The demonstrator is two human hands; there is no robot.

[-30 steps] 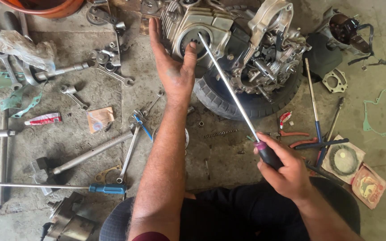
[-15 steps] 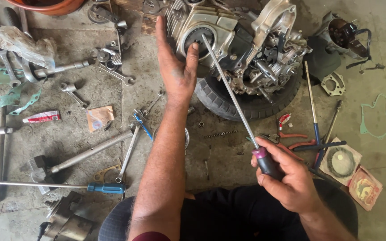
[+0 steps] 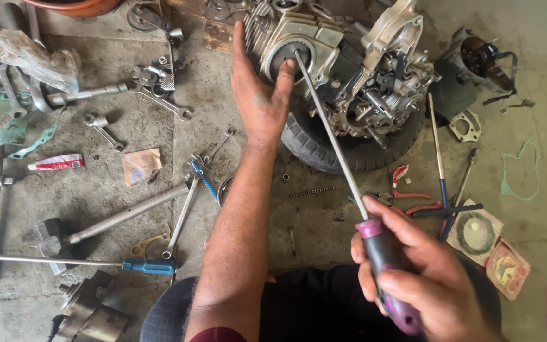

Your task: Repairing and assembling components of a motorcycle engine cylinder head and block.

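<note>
Probably heavy and rigid, the engine (image 3: pixel 343 69) on the tyre (image 3: pixel 349 149), best gripped by its casing; left hand (image 3: pixel 257 95) open against it, right hand (image 3: pixel 413 272) clamped on the screwdriver (image 3: pixel 330 130).

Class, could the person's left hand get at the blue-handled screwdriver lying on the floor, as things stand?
Probably yes. The left hand is up against the engine, palm open and holding nothing. The blue-handled screwdriver lies on the floor on that arm's own side, with nothing on top of it, so the way looks free.
</note>
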